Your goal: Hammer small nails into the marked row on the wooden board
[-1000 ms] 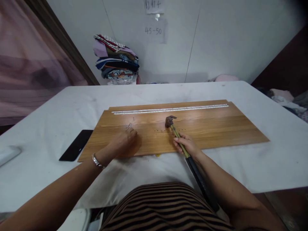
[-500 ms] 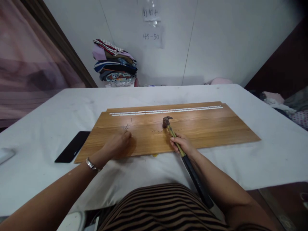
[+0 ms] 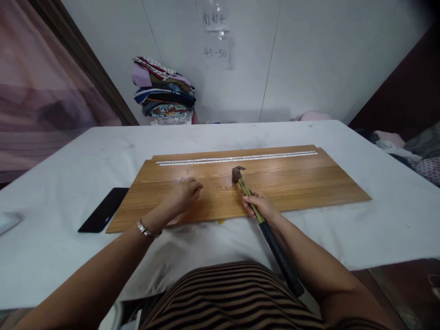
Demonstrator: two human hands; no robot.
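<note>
My right hand [image 3: 259, 205] is wrapped around the shaft of a claw hammer [image 3: 249, 198]. The rusty head is over the middle of a wooden board [image 3: 292, 183], and the black grip runs back beneath my forearm. My left hand [image 3: 185, 195] hovers above the board's left half with its fingertips pinched together; whatever they hold is too small to make out. Just behind this hand lie several loose nails [image 3: 181, 180], partly covered by it. A row of small dark nail heads or holes [image 3: 226, 187] crosses the board's middle, passing behind the hammer.
Two white measuring strips [image 3: 237, 158] run along the board's far side. A black phone-like slab [image 3: 103, 210] lies by its left edge on the white-covered table [image 3: 62, 183]. Folded clothes [image 3: 165, 91] are stacked against the wall, below paper signs [image 3: 216, 52].
My left hand has moved right and slightly away from me, leaving the loose nails, fingertips still pinched. My right hand and the hammer have stayed in place.
</note>
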